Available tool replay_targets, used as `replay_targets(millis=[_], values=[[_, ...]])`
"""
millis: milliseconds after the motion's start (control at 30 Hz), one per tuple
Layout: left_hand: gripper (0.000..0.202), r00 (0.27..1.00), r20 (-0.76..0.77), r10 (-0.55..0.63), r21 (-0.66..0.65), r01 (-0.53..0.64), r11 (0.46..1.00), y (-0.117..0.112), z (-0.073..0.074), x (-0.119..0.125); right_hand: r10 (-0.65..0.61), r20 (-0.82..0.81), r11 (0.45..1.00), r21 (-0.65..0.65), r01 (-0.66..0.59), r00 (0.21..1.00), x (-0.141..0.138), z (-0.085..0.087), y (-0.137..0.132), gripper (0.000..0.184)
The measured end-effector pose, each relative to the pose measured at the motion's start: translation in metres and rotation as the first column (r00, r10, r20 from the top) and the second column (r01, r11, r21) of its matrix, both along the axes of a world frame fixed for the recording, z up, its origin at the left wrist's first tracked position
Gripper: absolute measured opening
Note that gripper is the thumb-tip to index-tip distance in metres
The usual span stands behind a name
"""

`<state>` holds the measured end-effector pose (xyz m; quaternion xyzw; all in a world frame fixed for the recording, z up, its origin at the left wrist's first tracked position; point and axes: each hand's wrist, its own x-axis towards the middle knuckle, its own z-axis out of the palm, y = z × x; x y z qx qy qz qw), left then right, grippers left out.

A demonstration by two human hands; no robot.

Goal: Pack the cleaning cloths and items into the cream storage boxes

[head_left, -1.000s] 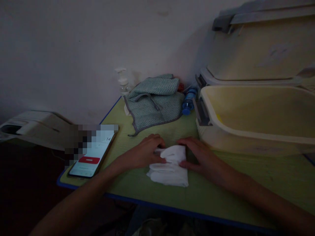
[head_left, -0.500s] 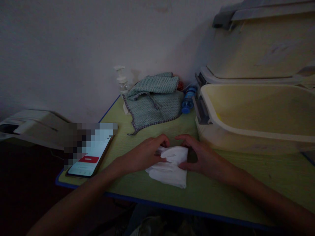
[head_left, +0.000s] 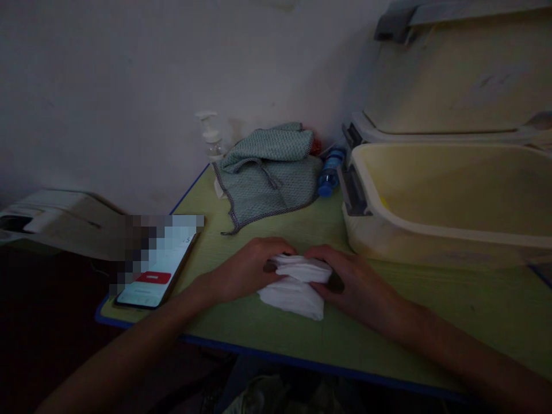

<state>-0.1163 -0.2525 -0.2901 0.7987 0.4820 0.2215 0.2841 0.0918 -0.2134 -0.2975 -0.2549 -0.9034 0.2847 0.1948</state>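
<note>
A folded white cloth (head_left: pixel 297 296) lies in soft layers near the front of the green table (head_left: pixel 383 339). My left hand (head_left: pixel 252 265) grips its left side, with the thumb in front and the fingers behind. On the right side, my right hand (head_left: pixel 345 276) pinches the upper layers between thumb and fingers. Both hands are closed on the cloth, and its upper part is bunched up between them. Some fingertips are hidden behind the fabric.
A large cream storage bin (head_left: pixel 431 236) with a raised lid stands at right. Behind the hands lie a grey-green towel (head_left: pixel 276 181) and a blue bottle (head_left: pixel 330 172). A pump bottle (head_left: pixel 212 138) is by the wall. A lit phone (head_left: pixel 150 279) lies at the left edge.
My right hand has closed its fingers onto the cloth's right side. The upper layers have tipped and folded toward me between both hands.
</note>
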Motion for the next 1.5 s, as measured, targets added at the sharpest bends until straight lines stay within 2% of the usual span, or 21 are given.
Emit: replay_targets(millis=[133, 267, 367, 567, 767, 1033, 1167, 1267, 1367, 1467, 1500], values=[[0.012, 0.998, -0.010, -0.068, 0.121, 0.068, 0.990, -0.002, 0.002, 0.000, 0.028, -0.042, 0.998, 0.063, -0.025, 0.999, 0.002, -0.003, -0.005, 0.031], [0.014, 0.992, -0.035, -0.120, 0.154, 0.124, 0.980, -0.003, 0.003, -0.002, 0.052, -0.072, 0.997, 0.067, -0.048, 0.996, 0.002, -0.004, -0.008, 0.030], [0.013, 0.985, -0.052, -0.165, 0.186, 0.172, 0.967, -0.003, 0.002, -0.003, 0.081, -0.098, 0.992, 0.109, -0.070, 0.992, 0.002, -0.004, -0.008, 0.021], [0.023, 0.956, -0.175, -0.235, 0.357, 0.284, 0.890, -0.003, 0.000, -0.006, 0.213, -0.161, 0.951, 0.260, -0.167, 0.964, 0.001, -0.007, -0.004, 0.011], [0.026, 0.942, -0.240, -0.233, 0.484, 0.324, 0.813, -0.008, -0.001, -0.005, 0.291, -0.074, 0.879, 0.415, -0.236, 0.954, 0.003, -0.007, -0.004, 0.022], [0.035, 0.918, -0.332, -0.217, 0.494, 0.366, 0.789, -0.014, -0.002, -0.001, 0.326, 0.057, 0.764, 0.572, -0.299, 0.944, 0.003, -0.002, -0.006, 0.031], [0.035, 0.884, -0.426, -0.192, 0.576, 0.429, 0.696, -0.021, -0.003, -0.001, 0.356, 0.065, 0.702, 0.640, -0.313, 0.932, 0.001, -0.002, -0.008, 0.026], [0.031, 0.874, -0.457, -0.168, 0.614, 0.446, 0.651, -0.029, -0.006, -0.002, 0.374, 0.079, 0.688, 0.645, -0.333, 0.924, 0.001, -0.002, -0.008, 0.022], [0.024, 0.866, -0.474, -0.161, 0.575, 0.443, 0.688, -0.037, -0.007, -0.006, 0.386, 0.148, 0.703, 0.592, -0.394, 0.911, 0.004, 0.003, -0.006, 0.017], [0.018, 0.886, -0.436, -0.159, 0.463, 0.372, 0.805, -0.048, -0.006, -0.011, 0.447, 0.232, 0.698, 0.513, -0.499, 0.864, 0.008, 0.009, -0.004, 0.005], [0.022, 0.902, -0.400, -0.160, 0.411, 0.333, 0.849, -0.052, -0.005, -0.012, 0.472, 0.232, 0.705, 0.480, -0.522, 0.850, 0.009, 0.011, -0.003, 0.009]])
